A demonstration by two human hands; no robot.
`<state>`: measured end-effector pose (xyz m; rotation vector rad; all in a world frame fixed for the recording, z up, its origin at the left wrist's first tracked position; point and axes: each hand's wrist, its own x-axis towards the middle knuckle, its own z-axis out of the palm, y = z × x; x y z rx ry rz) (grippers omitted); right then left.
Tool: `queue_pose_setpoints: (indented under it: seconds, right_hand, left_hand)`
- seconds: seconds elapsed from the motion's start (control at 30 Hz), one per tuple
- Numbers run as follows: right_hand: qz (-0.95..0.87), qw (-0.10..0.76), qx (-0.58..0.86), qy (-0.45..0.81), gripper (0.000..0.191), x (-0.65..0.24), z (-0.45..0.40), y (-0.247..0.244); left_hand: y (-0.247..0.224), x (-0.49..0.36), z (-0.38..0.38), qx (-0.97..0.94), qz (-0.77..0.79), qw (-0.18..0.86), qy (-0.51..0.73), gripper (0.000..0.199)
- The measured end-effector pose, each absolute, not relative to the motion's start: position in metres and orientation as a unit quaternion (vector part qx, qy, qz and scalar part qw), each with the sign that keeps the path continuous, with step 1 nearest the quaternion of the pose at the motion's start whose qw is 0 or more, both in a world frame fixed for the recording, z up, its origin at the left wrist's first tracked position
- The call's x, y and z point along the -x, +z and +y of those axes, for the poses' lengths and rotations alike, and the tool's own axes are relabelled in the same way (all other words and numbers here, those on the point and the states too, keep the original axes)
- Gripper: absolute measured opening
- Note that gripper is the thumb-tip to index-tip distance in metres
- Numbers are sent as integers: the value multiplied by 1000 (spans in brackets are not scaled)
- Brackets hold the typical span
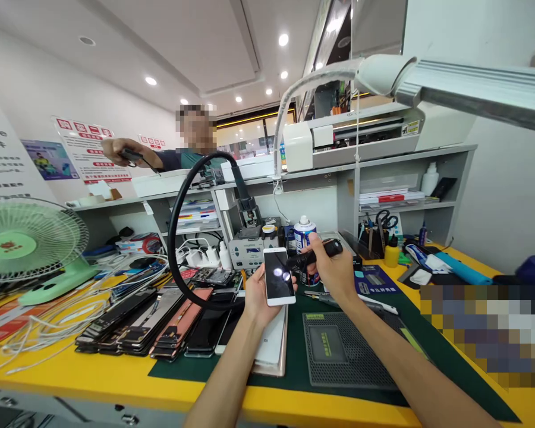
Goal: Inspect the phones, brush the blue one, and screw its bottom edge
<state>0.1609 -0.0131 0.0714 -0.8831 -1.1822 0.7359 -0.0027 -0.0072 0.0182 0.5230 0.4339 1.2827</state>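
Observation:
A white smartphone [279,275] with a dark screen rests in my left hand [258,297], its fingers curled round the edges. Bright spots of light reflect on the glass. My right hand [334,270] grips a black flashlight [310,257], its head pointed left and close to the phone's screen. Behind the flashlight stands a blue and white spray can [304,232], partly covered. Below the phone lies a flat white device [270,348] with a gold edge. A black perforated mat [339,351] lies under my right forearm.
Stacked phone screens [138,321] fill the left of the yellow table [116,386]. A green fan [22,244] stands far left. A thick black hose [173,238] loops up beside my left hand from a soldering station [252,252]. Across the shelf, another person's hand [120,151] holds a dark object.

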Motion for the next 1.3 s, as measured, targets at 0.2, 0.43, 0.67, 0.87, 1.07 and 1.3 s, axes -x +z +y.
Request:
queue_pose_setpoints:
  seconds: [0.2, 0.43, 0.67, 0.87, 1.07, 1.3]
  right_hand:
    - [-543, 683, 359, 331, 44, -162, -9, 69]
    - [-555, 680, 348, 328, 39, -160, -4, 64]
    - [-556, 675, 364, 321, 43, -164, -2, 65]
    - [-530, 693, 378, 310, 45, -167, -1, 70]
    - [-513, 686, 380, 349, 43, -166, -4, 71]
    - [-517, 670, 377, 375, 44, -163, -3, 65]
  left_hand:
    - [11, 5, -3, -271, 176, 755, 571, 43]
    - [12, 3, -3, -292, 199, 744, 567, 43]
    - [11, -1, -3, -308, 205, 741, 560, 41]
    - [14, -4, -5, -298, 220, 750, 548, 45]
    - [12, -6, -7, -304, 210, 745, 556, 44]
    - [15, -11, -11, -319, 220, 722, 574, 39]
